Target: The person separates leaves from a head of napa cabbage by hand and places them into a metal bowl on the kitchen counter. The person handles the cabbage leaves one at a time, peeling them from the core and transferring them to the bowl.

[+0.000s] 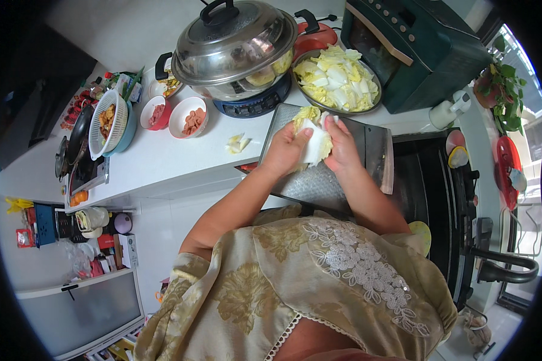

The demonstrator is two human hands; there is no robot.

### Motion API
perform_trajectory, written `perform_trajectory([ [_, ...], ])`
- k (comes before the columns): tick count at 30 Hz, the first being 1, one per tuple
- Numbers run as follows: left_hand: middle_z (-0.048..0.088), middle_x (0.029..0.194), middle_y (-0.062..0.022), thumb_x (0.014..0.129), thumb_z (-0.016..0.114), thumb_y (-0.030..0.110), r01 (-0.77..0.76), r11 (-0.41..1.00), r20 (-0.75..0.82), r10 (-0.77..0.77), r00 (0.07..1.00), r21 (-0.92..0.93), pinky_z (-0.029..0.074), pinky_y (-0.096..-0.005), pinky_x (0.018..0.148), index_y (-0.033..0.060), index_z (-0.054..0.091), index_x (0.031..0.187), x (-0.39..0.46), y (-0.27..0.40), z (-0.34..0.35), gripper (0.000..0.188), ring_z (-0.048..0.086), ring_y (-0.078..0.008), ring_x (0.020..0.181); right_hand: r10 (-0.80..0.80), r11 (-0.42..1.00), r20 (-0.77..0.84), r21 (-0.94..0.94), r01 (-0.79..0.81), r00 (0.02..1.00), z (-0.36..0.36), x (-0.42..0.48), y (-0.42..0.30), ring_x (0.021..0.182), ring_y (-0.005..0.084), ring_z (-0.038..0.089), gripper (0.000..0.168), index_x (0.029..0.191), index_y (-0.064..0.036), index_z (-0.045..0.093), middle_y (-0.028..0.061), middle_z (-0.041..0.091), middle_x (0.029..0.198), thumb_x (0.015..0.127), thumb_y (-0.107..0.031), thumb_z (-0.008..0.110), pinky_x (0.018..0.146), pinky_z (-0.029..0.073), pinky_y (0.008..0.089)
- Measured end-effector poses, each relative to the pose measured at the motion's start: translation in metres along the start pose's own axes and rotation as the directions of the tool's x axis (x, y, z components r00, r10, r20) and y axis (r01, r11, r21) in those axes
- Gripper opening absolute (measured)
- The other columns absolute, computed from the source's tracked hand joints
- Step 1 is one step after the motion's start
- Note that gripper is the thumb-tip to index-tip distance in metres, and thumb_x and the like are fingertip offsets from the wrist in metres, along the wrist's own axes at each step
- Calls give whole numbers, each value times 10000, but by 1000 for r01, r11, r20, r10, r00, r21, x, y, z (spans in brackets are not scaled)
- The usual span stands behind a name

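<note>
Between both hands is a piece of napa cabbage leaf [314,141], with a white stem and yellow frilled edges. My left hand [287,149] pinches it from the left, thumb on the white part. My right hand [342,145] grips the other side, thumb and fingers near its top edge. Beneath the hands lies a grey metallic board [316,182]. Just beyond them, a round metal bowl [376,100] is heaped with torn cabbage pieces [336,79]. A few small cabbage scraps [237,143] lie on the white counter [226,169] to the left.
A lidded steel pot [235,49] sits on a dark electric cooker base [253,104]. Two small bowls hold pink meat [157,114] and sliced sausage [193,122]. A white basket [113,131] stands farther left. At right are a green oven [438,58], a pump bottle [447,110] and a faucet [508,266].
</note>
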State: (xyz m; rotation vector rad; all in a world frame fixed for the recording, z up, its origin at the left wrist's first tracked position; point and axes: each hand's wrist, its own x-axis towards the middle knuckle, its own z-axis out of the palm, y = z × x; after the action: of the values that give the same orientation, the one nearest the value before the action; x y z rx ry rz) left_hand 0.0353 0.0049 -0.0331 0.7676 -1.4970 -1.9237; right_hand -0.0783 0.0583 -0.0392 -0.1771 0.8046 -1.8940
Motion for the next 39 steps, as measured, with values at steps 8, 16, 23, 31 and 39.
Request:
perform_trajectory([
  [8, 603, 876, -30, 916, 472, 198, -33, 997, -164, 21, 986, -73, 459, -240, 670, 47, 539, 991, 1, 15, -9, 181, 547, -82, 746, -247, 847, -21, -490, 205, 969, -31, 16, -43, 513, 74, 464, 214, 976, -80, 528, 5, 532, 687, 905, -280, 501, 391, 333, 213],
  [16, 600, 846, -52, 921, 444, 242, -96, 945, -66, 122, 990, 312, 454, -287, 668, 24, 533, 982, 6, -3, -7, 243, 556, -125, 735, 67, 831, 215, -553, 65, 974, -16, -14, -15, 651, 62, 542, 289, 1047, -45, 538, 15, 591, 822, 871, -272, 558, 478, 463, 213],
  [23, 595, 849, -46, 927, 438, 224, -147, 971, -9, 151, 988, 190, 460, -275, 646, 37, 530, 1000, 3, 7, -4, 221, 559, -127, 730, 125, 832, 309, -550, 70, 943, -7, -18, -16, 741, 76, 562, 320, 1089, -55, 513, 7, 586, 896, 835, -221, 614, 567, 472, 216],
  [31, 589, 860, -31, 929, 442, 201, 51, 980, 26, -47, 999, -195, 467, -249, 630, 47, 528, 1017, 2, 21, -1, 197, 548, -95, 722, 165, 975, 402, -201, -89, 900, -22, 1, 6, 893, 116, 555, 364, 1138, -66, 486, 27, 572, 1013, 823, -183, 625, 782, 455, 270],
  [39, 592, 841, -20, 927, 445, 177, -10, 967, -32, 2, 999, -256, 458, -239, 625, 57, 546, 979, 4, 7, -1, 165, 545, -91, 712, 173, 979, 336, 47, -200, 926, -18, -3, 24, 968, 164, 552, 395, 1185, -83, 451, 30, 562, 1043, 836, -192, 601, 832, 453, 335],
])
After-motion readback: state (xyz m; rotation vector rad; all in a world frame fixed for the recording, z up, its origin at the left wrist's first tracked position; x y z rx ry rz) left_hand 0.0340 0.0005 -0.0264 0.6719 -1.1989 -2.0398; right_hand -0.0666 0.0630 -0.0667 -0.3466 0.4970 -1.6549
